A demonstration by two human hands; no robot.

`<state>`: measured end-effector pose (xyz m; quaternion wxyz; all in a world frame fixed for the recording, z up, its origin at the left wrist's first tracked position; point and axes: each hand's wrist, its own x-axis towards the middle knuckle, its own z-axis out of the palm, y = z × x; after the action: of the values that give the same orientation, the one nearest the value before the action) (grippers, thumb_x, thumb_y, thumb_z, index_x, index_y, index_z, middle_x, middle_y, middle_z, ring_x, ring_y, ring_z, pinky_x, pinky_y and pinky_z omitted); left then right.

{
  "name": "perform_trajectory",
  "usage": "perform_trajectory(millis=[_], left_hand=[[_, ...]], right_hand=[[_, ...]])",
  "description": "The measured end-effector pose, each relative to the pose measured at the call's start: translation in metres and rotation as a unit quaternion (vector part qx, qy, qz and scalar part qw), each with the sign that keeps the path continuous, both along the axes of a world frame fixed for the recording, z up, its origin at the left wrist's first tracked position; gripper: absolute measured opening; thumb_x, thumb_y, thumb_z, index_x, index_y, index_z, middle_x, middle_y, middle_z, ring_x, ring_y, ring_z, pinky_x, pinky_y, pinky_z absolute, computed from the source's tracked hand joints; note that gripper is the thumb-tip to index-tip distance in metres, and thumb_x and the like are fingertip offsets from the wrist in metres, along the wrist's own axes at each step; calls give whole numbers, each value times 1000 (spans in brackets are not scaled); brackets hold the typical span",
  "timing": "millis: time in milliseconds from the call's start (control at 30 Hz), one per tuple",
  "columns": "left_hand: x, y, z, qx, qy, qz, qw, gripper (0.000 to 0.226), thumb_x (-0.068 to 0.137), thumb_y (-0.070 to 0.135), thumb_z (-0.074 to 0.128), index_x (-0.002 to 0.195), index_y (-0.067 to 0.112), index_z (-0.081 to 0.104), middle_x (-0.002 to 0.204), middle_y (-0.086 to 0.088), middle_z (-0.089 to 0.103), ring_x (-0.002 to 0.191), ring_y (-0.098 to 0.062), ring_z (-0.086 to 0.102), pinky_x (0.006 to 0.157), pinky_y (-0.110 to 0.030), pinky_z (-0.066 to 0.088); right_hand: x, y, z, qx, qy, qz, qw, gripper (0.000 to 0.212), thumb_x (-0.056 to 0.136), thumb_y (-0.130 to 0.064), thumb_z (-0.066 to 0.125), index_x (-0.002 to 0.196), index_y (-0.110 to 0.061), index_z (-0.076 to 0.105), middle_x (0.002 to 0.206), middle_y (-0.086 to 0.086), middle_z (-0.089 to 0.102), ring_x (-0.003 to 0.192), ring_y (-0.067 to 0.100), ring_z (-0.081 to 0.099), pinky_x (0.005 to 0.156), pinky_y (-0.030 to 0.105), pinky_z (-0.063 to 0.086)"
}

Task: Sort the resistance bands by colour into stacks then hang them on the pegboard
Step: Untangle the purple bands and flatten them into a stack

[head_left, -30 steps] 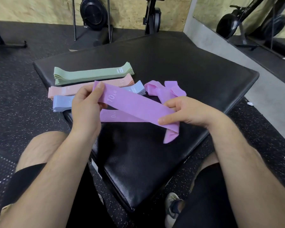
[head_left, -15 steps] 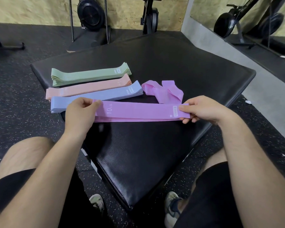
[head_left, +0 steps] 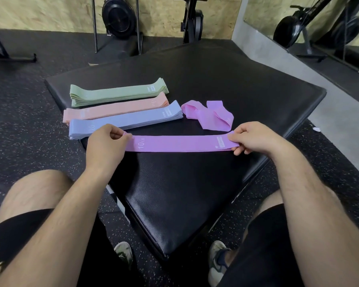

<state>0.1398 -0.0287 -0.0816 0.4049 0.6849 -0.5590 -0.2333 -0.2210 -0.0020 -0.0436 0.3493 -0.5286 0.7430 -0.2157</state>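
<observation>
Green stack [head_left: 116,95], peach stack [head_left: 114,109], blue stack [head_left: 124,120] upper left on black pad [head_left: 247,96]. Left hand [head_left: 105,146] pinches purple band [head_left: 180,143], frame centre, flat. Crumpled purple bands [head_left: 210,114] above. Right hand [head_left: 255,137] pinches other end.

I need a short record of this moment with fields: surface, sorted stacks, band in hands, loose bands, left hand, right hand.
surface: black padded mat
sorted stacks: green stack, pink stack, blue stack, side by side
band in hands: purple band marked 10 LB, stretched flat on the mat
loose bands: crumpled purple bands, unsorted
left hand: pinches the band's left end
right hand: pinches the band's right end
</observation>
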Motion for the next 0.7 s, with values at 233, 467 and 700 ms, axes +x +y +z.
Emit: perform_trajectory(millis=[233,467,700], left_hand=[[-4,2,-3,-12,-18,-9,1000,15,90,29,74,85,19,64,77,6,64,72,-14,59,61,-29,42],[-7,3,-7,-40,-96,-23,994,17,93,27,71,96,14,61,102,-2,49,79,-17,53,76,-33,42],[-12,0,-6,-63,-136,-28,988,14,95,28,67,87,16,65,102,0,49,89,-21,55,81,-33,45]], right_hand=[[0,-1,-3,-7,23,-18,1000,11,96,-22,66,92,-11,65,76,7,78,60,16,74,53,26,47],[-4,1,-5,-52,120,-4,991,20,82,-33,78,82,-23,61,56,-5,65,44,15,56,54,27,44],[8,2,1,-122,173,-26,977,14,84,-35,71,75,-25,67,59,-9,57,59,12,53,58,29,43]])
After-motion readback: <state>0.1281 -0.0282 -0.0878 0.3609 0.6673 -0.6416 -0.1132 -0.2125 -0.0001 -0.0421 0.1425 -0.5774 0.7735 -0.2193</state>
